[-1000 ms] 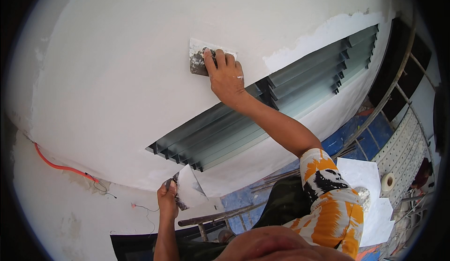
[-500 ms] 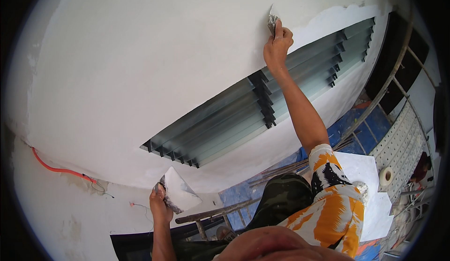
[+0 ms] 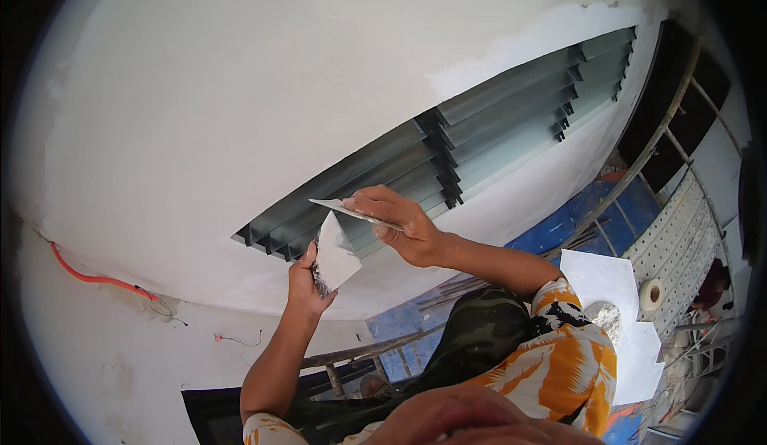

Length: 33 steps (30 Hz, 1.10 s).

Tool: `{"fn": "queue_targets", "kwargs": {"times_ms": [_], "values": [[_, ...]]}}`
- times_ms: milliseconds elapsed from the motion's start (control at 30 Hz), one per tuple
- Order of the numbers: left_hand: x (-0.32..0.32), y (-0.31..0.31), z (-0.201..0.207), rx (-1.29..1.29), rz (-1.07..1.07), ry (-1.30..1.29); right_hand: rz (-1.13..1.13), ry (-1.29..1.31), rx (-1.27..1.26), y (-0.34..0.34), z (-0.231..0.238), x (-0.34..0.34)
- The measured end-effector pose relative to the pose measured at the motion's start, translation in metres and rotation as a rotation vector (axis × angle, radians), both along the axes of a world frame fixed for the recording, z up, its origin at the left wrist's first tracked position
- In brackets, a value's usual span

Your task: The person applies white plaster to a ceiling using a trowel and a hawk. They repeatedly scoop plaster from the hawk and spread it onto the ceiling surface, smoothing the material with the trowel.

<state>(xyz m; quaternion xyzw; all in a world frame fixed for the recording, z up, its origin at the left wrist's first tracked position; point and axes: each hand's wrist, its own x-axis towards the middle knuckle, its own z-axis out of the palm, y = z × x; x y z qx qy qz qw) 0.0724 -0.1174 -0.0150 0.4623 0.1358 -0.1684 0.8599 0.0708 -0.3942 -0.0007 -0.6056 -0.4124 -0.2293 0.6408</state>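
My left hand [image 3: 306, 287] is closed around a putty knife [image 3: 335, 258] with a broad, pale, putty-smeared blade, its dark handle side partly hidden by my fingers. Just above and to the right, my right hand [image 3: 399, 220] grips a second, flat putty knife [image 3: 329, 204], seen nearly edge-on. The two blades are close together; whether they touch I cannot tell. Behind them is a louvered window [image 3: 479, 117] with dark frames and glass slats. Around it spreads a white plastered wall [image 3: 200, 109], with a brighter white patch along the window's upper right edge.
An orange-red conduit [image 3: 96, 280] with loose wires comes out of the wall at left. At right lie a white board [image 3: 579, 273] bearing a pile of putty [image 3: 604, 319], a tape roll [image 3: 652, 294] and a perforated scaffold plank [image 3: 675, 241]. Curved scaffold rails [image 3: 639, 169] stand beyond.
My right hand has come down and left from the wall above the window with its putty knife. My left hand has risen and moved right, bringing both knives together.
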Motion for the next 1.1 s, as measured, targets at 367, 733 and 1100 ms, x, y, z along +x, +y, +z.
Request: {"fn": "queue_targets", "kwargs": {"times_ms": [367, 733, 1100], "values": [[0.028, -0.095, 0.036, -0.385, -0.276, -0.164, -0.849, 0.221, -0.813, -0.151, -0.045, -0.096], [0.066, -0.085, 0.009, -0.472, -0.382, -0.311, -1.956, 1.249, -0.829, -0.205, -0.185, -0.53], [0.062, -0.086, -0.005, -0.473, -0.348, -0.158, -1.405, 1.698, -0.932, -0.18, -0.269, -0.522]]}}
